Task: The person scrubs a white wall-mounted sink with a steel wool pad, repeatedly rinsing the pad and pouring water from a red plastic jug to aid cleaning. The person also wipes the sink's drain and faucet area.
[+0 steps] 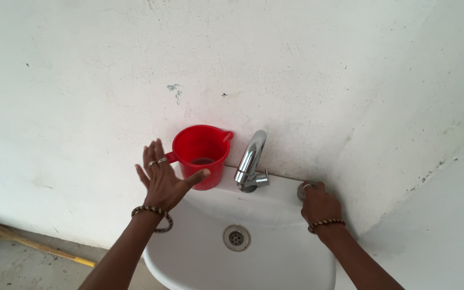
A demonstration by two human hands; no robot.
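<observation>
A red plastic mug (202, 151) with a handle stands on the back left rim of a white wall basin (275, 252). My left hand (162, 180) is open with spread fingers right at the mug; its thumb touches the mug's lower front. A little water or residue shows inside the mug. A chrome tap (251, 161) rises at the basin's back middle. My right hand (318, 203) is closed over a small round metal object (302, 189) on the back right rim. Both wrists wear beaded bracelets.
A metal drain (236, 237) sits in the dry basin bowl. The white plastered wall (232, 64) stands directly behind, and a side wall closes in on the right. A wooden stick with a yellow end (33, 244) lies on the grey floor at lower left.
</observation>
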